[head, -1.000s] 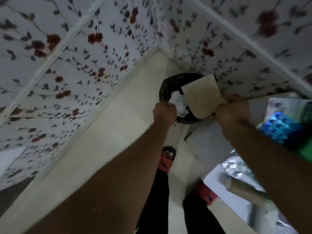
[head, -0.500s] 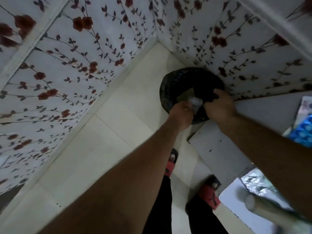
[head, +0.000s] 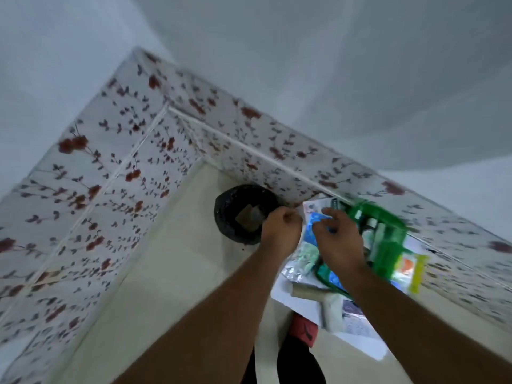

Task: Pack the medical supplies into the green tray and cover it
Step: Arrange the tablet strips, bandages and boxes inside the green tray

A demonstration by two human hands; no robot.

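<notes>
The green tray (head: 386,239) stands on a white table (head: 357,342) at the right, with bottles inside it. Around it lie blister packs: a blue one (head: 315,221), a pale green foil one (head: 303,257) and a packet with yellow and orange print (head: 410,268). Two bandage rolls (head: 329,306) lie near the table's front edge. My right hand (head: 339,239) hovers with fingers spread over the blue pack and the tray's left side. My left hand (head: 281,228) is curled into a loose fist beside the table edge; nothing shows in it.
A black waste bin (head: 243,214) stands on the floor in the corner, with a brown paper scrap (head: 248,217) inside. Tiled walls with red flowers (head: 110,189) close in the left and back. My feet in red sandals (head: 303,329) are below the table.
Both hands have left the bin and moved right toward the table; the brown paper and white scrap they held now lie in the bin. The view has swung up and right.
</notes>
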